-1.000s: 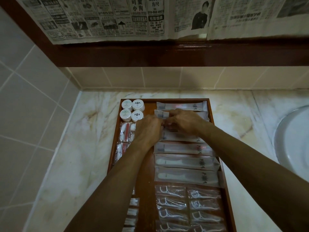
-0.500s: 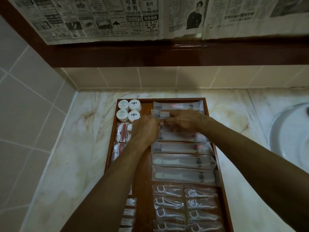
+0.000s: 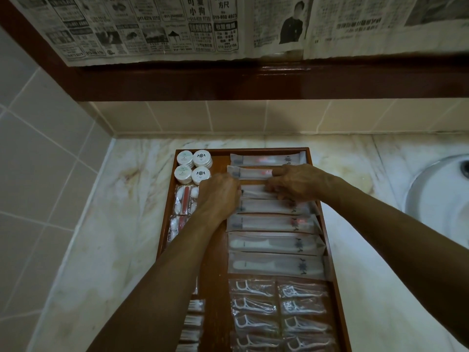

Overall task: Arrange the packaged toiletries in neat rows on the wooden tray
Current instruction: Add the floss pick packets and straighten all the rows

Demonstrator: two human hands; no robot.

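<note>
Both hands work at frame centre on the wooden tray (image 3: 326,226). The left hand (image 3: 219,193) and right hand (image 3: 295,182) each pinch one end of a long sachet (image 3: 250,173), likely to square it with the sachet column (image 3: 275,243) below.

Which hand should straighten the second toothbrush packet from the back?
Right hand: its fingers already rest on that packet, above its middle. The left hand sits lower, at the packets' left ends.
</note>
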